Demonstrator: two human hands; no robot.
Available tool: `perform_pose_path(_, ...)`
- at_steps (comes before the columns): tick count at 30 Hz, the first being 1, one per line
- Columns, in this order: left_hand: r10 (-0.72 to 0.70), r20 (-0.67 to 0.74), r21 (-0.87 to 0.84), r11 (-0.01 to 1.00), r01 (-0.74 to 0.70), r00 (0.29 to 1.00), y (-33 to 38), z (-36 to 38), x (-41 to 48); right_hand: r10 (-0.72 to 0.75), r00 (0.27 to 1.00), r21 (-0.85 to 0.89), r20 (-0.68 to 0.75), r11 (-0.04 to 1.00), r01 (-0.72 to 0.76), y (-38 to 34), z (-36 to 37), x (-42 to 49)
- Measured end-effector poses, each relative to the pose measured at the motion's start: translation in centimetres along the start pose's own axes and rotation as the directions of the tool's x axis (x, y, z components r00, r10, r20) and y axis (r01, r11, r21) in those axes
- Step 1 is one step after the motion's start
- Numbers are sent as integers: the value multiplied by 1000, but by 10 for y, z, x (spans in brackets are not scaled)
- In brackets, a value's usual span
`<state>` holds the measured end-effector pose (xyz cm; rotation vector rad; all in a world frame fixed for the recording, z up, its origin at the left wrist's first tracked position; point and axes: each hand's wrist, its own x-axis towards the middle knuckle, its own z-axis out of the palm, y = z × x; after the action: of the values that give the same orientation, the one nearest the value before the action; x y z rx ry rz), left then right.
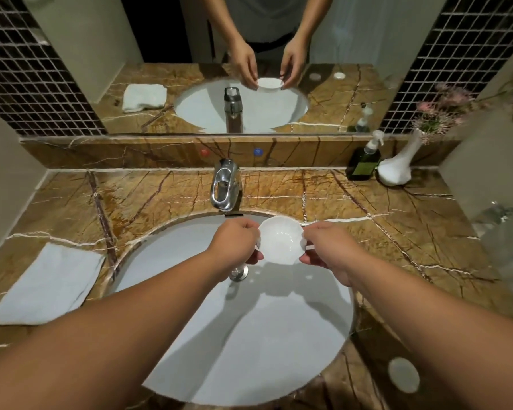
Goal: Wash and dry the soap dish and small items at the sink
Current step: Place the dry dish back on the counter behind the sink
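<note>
A small white scalloped soap dish [281,240] hangs above the back of the white oval sink [190,350], just right of the chrome faucet [225,187]. My left hand [237,242] pinches its left rim and my right hand [328,250] pinches its right rim. The dish faces up and looks empty. No water runs from the faucet. The chrome drain plug [239,273] shows below my left hand. A small white round item [403,375] lies on the marble counter at the front right.
A folded white towel [49,287] lies on the brown marble counter [397,232] left of the sink. A dark green spray bottle [365,159] and a white vase [397,167] with pink flowers stand at the back right. A mirror [249,69] covers the wall behind.
</note>
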<state>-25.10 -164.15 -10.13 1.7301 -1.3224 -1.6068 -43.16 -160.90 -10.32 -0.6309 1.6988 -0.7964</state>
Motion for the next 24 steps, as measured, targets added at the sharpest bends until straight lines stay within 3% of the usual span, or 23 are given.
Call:
perform_pose_path(8,3,7,26,1000,-3,1000,20,15,31,35,997,33,-65,999,-33,-9,-13,32)
perform_pose_path(24,-55,-98,33,998,59,994,47,45,123,78,996,-51,-49,995,-81,-53,-26,122)
